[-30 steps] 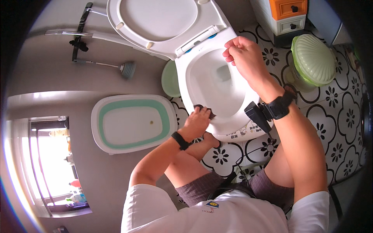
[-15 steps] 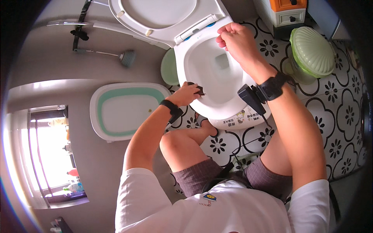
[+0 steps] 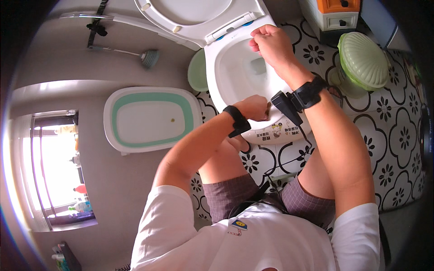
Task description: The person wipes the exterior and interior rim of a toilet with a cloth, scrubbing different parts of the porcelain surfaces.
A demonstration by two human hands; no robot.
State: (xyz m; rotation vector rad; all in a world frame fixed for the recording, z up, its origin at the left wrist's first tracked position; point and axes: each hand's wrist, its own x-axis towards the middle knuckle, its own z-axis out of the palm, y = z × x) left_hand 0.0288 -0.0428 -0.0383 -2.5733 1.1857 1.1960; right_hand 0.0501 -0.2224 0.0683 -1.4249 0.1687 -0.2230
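An open white toilet [image 3: 217,88] stands in front of me, with its lid [image 3: 190,11] and seat raised. Over the front rim of the bowl, my left hand [image 3: 254,107] is closed on a small dark thing [image 3: 269,109]. Only an edge of it shows beside the fingers, too little to tell its kind. My right hand [image 3: 272,44] hangs above the far right side of the bowl, fingers curled inward and pressed together. What they hold, if anything, is hidden. Both wrists carry black straps with small devices; the right one [image 3: 289,106] sits close to my left hand.
To the left, a white and mint-green folding tub [image 3: 151,144] rests near a green basin [image 3: 196,74]. A toilet brush [image 3: 150,58] hangs on the wall. At the right stand a lidded green bin [image 3: 364,61] and a small drawer cabinet [image 3: 337,21] on patterned floor tiles.
My left hand has moved rightward along the bowl's front rim, with the dark thing still in it. The right hand stays in nearly the same place.
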